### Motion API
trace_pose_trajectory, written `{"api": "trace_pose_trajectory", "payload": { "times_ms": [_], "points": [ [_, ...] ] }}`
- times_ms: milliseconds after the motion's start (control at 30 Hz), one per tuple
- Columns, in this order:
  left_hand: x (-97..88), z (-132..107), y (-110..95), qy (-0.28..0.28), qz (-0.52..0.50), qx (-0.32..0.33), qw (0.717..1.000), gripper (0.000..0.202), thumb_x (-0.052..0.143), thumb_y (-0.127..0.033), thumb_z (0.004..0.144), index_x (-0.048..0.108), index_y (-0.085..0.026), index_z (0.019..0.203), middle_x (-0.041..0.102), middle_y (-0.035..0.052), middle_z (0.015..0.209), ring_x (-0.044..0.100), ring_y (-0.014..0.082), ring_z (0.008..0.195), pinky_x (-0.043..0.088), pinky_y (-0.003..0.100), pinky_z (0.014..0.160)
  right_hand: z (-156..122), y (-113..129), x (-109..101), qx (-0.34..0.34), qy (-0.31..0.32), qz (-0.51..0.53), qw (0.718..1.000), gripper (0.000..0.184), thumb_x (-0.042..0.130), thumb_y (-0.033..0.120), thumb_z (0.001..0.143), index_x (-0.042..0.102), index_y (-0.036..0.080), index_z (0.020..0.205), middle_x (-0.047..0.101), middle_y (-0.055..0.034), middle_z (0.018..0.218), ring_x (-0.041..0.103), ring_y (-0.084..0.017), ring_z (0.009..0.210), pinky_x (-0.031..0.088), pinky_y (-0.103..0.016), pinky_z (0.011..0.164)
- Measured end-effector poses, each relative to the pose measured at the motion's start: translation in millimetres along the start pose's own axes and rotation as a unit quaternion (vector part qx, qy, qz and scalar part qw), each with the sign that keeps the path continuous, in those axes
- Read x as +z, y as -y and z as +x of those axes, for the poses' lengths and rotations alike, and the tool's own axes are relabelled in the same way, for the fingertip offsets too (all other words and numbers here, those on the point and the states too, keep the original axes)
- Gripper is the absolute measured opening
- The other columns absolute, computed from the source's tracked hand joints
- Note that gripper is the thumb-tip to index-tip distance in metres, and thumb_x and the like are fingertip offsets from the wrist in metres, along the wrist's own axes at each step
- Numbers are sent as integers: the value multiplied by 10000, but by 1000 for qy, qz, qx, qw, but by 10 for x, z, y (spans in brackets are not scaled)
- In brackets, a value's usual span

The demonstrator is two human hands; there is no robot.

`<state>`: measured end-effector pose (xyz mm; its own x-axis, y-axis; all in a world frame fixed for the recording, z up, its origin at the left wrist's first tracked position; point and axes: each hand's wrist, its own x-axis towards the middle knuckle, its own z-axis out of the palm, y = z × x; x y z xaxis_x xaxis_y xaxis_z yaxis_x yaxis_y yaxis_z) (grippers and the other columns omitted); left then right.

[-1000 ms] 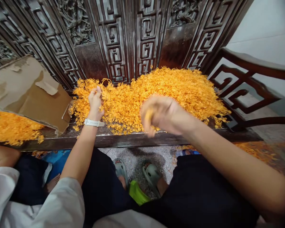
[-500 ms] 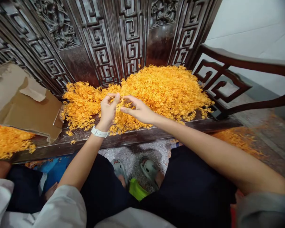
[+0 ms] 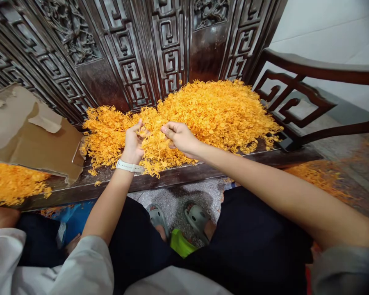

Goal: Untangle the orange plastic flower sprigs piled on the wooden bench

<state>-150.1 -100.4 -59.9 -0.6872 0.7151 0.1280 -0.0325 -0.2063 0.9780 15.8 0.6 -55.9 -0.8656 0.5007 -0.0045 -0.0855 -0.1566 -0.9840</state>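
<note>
A large heap of orange plastic flower pieces (image 3: pixel 218 114), thin-stemmed and tangled, lies on the dark wooden bench (image 3: pixel 184 174). My left hand (image 3: pixel 133 142), with a white watch (image 3: pixel 129 166) at its wrist, is at the near side of the heap. Its fingers are curled around some orange flower pieces (image 3: pixel 143 132); the fingertips are partly hidden. Just to the right, my right hand (image 3: pixel 182 138) pinches between thumb and forefinger what looks like an orange stem. Loose orange pieces (image 3: pixel 153 157) show between and below both hands.
On the left a torn cardboard box (image 3: pixel 39 139) leans over more orange pieces (image 3: pixel 15 182). Carved wooden panels (image 3: pixel 169 49) stand behind the heap, and a curved armrest (image 3: pixel 322 71) borders it on the right. Another person's leg (image 3: pixel 37 241) is at lower left.
My hands have drawn apart, the left moving slightly left and down. More orange pieces show between them. The view has shifted slightly.
</note>
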Motion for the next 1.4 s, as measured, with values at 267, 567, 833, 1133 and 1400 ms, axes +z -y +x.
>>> {"api": "trace_pose_trajectory", "payload": {
  "times_ms": [267, 567, 833, 1133, 1400],
  "points": [
    [-1, -154, -92, 120, 174, -44, 976, 474, 866, -646, 746, 683, -213, 682, 315, -76, 465, 265, 68, 386, 175, 247, 382, 106, 91, -282, 36, -28, 70, 997, 177, 530, 219, 993, 457, 219, 831, 298, 74, 617, 193, -69, 484, 157, -246, 477],
    [-105, 56, 43, 4, 112, 49, 992, 549, 843, -686, 753, 660, -194, 595, 320, -64, 435, 274, 65, 393, 236, 225, 392, -90, 136, -249, -54, 209, -366, 905, 295, 516, 43, 906, 421, 216, 687, 475, -1, 659, 402, -136, 617, 348, -344, 645],
    [-680, 407, -69, -200, 89, 72, 973, 601, 729, -762, 817, 534, -208, 685, 351, -102, 459, 298, 54, 392, 257, 195, 396, -708, 882, -174, 109, 553, -225, 795, 186, 773, 290, 879, 724, 200, 723, 600, 19, 569, 542, -131, 526, 429, -266, 529],
    [-672, 213, -269, -73, 85, 36, 993, 539, 838, -692, 752, 713, -170, 797, 296, -88, 506, 292, 57, 432, 203, 207, 396, -361, 747, -756, -39, 317, 4, 948, 305, 740, 447, 963, 706, 157, 1049, 602, 16, 717, 551, -91, 645, 465, -223, 632],
    [-233, 53, -207, 16, 132, 13, 991, 440, 1002, -447, 549, 750, -148, 749, 655, 12, 638, 532, 92, 508, 327, 217, 450, -3, 296, -634, 114, -104, 190, 969, 222, 514, 336, 1041, 636, 159, 983, 636, -80, 883, 514, -128, 680, 437, -249, 570]
  ]
}}
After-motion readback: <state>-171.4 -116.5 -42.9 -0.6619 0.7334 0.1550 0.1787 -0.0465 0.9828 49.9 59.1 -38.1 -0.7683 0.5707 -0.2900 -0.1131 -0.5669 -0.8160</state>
